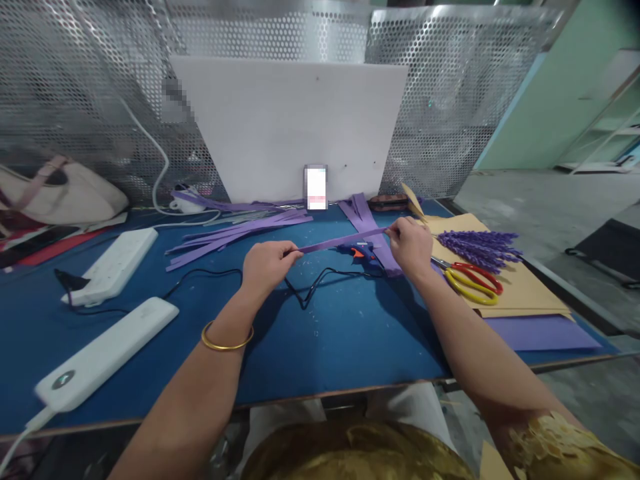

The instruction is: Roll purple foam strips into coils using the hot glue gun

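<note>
A narrow purple paper strip [345,239] is stretched between my two hands above the blue table. My left hand [270,265] pinches its left end between thumb and fingertips, and a gold bangle circles that wrist. At the other end, my right hand [411,247] grips the strip in closed fingers. Just behind and below the strip lies a blue glue gun [361,252] with an orange trigger. Wider purple strips [365,217] lie beside it, partly under the right hand. More loose purple strips [235,233] fan out beyond the left hand.
Scissors [473,279] with red and yellow handles and a purple lavender-like bunch [480,248] rest on brown paper [525,287] at right. Left are a white power strip [117,263] and a long white device [107,353]. A phone [316,188] stands against a white board [300,120]. A black cable [320,280] crosses the table.
</note>
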Demonstrator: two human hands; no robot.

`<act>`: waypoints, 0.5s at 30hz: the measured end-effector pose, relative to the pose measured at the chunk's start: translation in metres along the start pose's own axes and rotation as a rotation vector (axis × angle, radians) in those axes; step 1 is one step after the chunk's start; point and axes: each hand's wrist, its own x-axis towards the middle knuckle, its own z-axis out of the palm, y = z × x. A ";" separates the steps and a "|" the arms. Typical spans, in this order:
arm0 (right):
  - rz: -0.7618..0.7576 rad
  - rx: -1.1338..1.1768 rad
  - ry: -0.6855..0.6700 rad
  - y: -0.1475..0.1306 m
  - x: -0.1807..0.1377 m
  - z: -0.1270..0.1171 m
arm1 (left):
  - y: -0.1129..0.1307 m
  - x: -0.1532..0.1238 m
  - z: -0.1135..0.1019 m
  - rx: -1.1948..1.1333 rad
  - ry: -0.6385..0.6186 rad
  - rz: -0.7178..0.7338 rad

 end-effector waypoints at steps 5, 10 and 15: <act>0.073 -0.002 0.040 0.004 0.003 -0.003 | -0.005 0.001 -0.002 0.067 0.005 -0.013; 0.130 0.009 0.055 0.006 0.005 -0.006 | -0.010 0.003 -0.005 0.042 -0.003 -0.025; 0.167 -0.016 0.039 0.008 0.007 -0.006 | -0.015 0.008 -0.002 -0.185 0.045 -0.131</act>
